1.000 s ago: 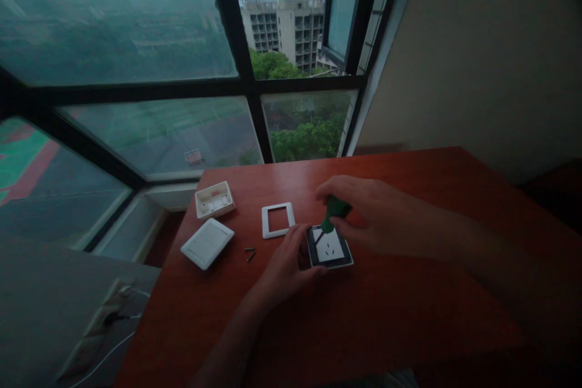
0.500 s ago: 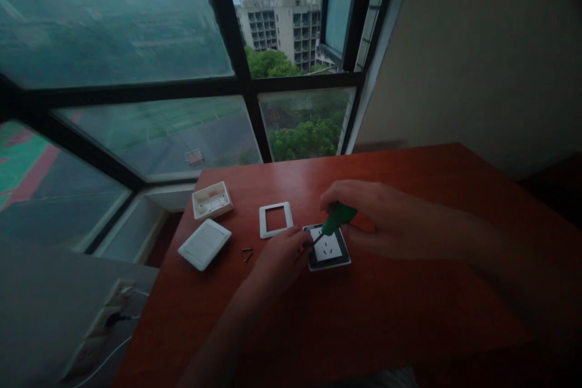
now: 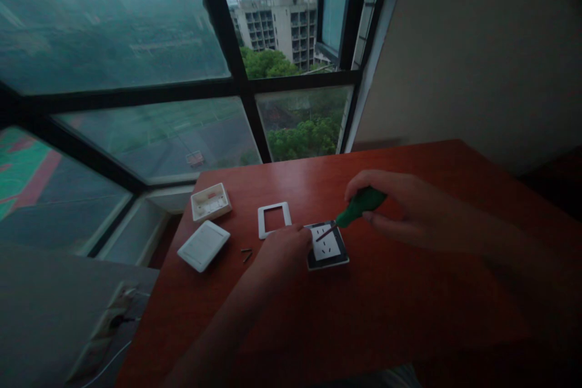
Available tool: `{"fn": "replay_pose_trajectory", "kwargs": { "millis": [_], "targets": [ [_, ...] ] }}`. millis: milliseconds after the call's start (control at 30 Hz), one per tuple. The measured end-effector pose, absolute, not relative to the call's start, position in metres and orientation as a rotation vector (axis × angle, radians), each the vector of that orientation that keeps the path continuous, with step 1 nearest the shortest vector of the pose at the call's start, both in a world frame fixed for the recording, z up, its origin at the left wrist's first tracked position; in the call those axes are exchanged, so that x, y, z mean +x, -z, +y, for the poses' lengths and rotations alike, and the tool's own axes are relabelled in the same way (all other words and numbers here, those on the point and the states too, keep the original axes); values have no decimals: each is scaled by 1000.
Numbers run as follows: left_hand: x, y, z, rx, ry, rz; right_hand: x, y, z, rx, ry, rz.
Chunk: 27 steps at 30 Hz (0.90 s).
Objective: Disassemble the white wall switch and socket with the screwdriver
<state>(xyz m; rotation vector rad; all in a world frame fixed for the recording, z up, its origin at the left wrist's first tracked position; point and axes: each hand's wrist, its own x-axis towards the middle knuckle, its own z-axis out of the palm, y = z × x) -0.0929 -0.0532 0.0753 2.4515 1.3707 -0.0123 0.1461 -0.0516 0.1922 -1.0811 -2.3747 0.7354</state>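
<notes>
My right hand [image 3: 400, 209] is wrapped round the green handle of a screwdriver [image 3: 361, 205]. Its thin shaft slants down to the left, and the tip is over the left part of a white wall socket [image 3: 328, 245] with a dark border. At the socket's left edge my left hand [image 3: 291, 245] has its fingers closed against it; the fingertips are partly hidden. Just behind that hand lies a white cover frame [image 3: 260, 221] with an open middle. Two small screws [image 3: 246, 254] rest on the table left of my left wrist.
A white mounting box [image 3: 211, 202] and a white switch plate [image 3: 204, 246] lie at the left of the reddish wooden table [image 3: 409, 309]. Beyond the far edge is a dark-framed window [image 3: 182, 92]. Wall outlets with plugs and cables [image 3: 113, 320] are at lower left.
My right hand has drawn the screwdriver up and to the right, away from my left fingers, and the tool now lies flatter. My left hand stays at the socket's left edge.
</notes>
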Motion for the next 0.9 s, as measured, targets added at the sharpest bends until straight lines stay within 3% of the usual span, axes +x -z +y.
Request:
{"fn": "replay_pose_trajectory", "kwargs": {
  "millis": [500,900],
  "targets": [
    [-91,-87,-60,2580,201,1331,153,-179,-59,-1163,-679,-2296],
    [-108,-66,-68,2474,-14,1321,165,-174,-59,-1276,-608,-2090]
  ]
}}
